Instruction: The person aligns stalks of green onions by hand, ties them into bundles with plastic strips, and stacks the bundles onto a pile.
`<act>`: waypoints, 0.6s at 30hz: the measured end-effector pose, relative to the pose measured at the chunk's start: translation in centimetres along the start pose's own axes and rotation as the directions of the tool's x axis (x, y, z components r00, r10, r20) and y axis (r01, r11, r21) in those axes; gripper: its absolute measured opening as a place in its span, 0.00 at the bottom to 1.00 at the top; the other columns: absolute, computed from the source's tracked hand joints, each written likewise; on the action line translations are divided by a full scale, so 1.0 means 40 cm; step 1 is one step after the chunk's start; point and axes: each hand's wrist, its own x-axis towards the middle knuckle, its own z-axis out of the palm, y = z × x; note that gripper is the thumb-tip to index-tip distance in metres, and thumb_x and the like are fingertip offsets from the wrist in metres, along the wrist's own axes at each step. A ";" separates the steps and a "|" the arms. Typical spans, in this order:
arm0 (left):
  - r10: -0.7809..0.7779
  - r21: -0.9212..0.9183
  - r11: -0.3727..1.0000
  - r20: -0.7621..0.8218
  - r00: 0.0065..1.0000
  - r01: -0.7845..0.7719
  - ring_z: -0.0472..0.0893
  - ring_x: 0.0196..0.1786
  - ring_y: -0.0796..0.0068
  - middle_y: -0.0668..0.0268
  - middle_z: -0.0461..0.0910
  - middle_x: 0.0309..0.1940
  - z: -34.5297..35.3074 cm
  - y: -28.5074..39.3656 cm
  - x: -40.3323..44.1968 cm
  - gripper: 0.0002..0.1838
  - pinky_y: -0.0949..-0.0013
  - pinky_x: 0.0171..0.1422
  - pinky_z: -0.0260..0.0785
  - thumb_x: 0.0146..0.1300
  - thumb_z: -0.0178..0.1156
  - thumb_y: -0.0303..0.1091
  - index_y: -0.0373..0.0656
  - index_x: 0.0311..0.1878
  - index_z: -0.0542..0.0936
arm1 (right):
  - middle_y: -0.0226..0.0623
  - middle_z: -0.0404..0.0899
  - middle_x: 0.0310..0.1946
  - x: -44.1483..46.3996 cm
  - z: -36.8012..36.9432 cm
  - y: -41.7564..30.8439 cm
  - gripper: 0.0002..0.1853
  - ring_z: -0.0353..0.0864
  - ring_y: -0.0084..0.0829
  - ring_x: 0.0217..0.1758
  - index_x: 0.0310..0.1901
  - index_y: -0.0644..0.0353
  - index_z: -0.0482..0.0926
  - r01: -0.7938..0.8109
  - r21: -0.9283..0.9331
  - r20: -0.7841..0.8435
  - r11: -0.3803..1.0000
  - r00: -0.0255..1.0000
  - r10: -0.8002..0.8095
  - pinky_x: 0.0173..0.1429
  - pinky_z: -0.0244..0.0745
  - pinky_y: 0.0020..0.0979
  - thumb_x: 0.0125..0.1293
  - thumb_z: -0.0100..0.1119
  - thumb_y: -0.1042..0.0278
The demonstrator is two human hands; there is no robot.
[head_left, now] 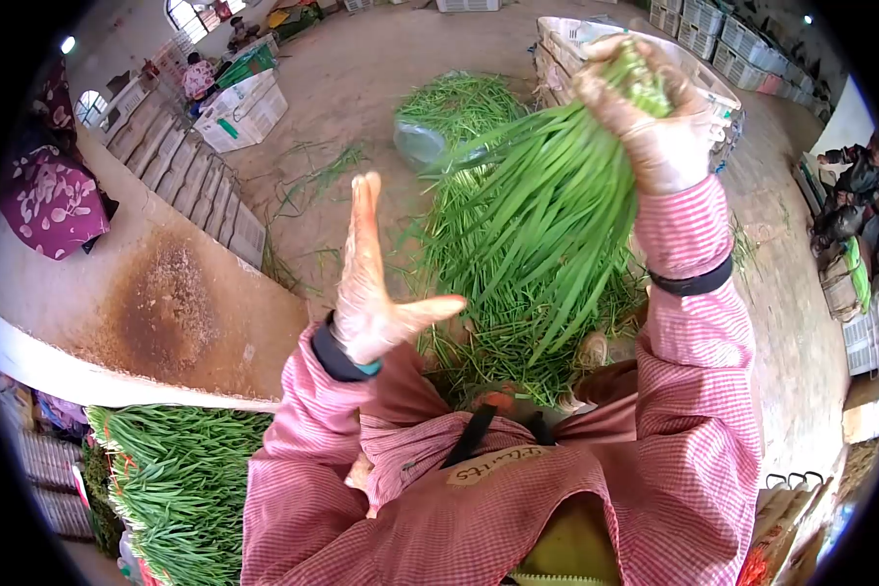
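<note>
The concrete floor (pixel 791 303) takes up most of the view, and on it, in front of the seated person, lies a loose heap of greens (pixel 508 376), its long leaves tangled in all directions. Farther off, a smaller pile (pixel 474 103) sits with clear plastic at its edge, near a white crate (pixel 565 44). At the lower left, bundled greens (pixel 186 488) are packed closely together.

The bunch of greens (pixel 566 195) is held up over the heap on the right, pale stem ends at the top and leaves fanning downward. It should be light and limp, springy at the stems but floppy toward the tips, perhaps a little slick if damp; the blades look easy to bruise or crease. The firm, gathered stem end seems the best place to hold it (the leaves would likely splay and slide).

The right hand (pixel 659 122) is wrapped around that stem end. The left hand (pixel 366 308) is spread wide, fingers straight and thumb out, holding nothing, well apart from the bunch.

Smallest is the lettered patch (pixel 498 464) on the pink checked garment (pixel 439 527), upside down here; it seems to read "Pants", though the first letter is uncertain.
</note>
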 end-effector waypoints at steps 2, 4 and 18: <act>0.234 0.051 0.972 -0.197 0.952 -0.229 0.42 0.70 0.52 0.45 0.43 0.66 0.071 0.125 0.068 0.70 0.58 0.70 0.38 0.29 0.73 0.54 0.33 0.66 0.35 | 0.37 0.78 0.36 -0.048 0.073 0.027 0.20 0.77 0.24 0.39 0.45 0.63 0.70 -0.088 0.218 0.094 0.972 0.993 0.069 0.48 0.74 0.25 0.49 0.63 0.80; 0.080 -0.170 0.980 -0.156 0.984 -0.106 0.43 0.69 0.52 0.46 0.45 0.66 0.218 0.095 0.066 0.69 0.57 0.70 0.39 0.29 0.73 0.54 0.35 0.67 0.37 | 0.35 0.77 0.37 -0.107 0.150 -0.012 0.21 0.76 0.23 0.41 0.46 0.63 0.69 -0.179 0.040 0.121 0.983 0.978 0.173 0.49 0.73 0.23 0.48 0.61 0.84; -0.476 -0.923 -0.364 0.070 0.877 -0.124 0.70 0.56 0.60 0.60 0.71 0.50 0.199 -0.026 -0.040 0.35 0.57 0.59 0.66 0.48 0.57 0.25 0.45 0.62 0.58 | 0.53 0.52 0.63 -0.308 0.056 0.203 0.64 0.53 0.44 0.66 0.65 0.65 0.42 -0.469 -0.240 0.596 0.850 0.620 0.510 0.68 0.50 0.36 0.32 0.77 0.51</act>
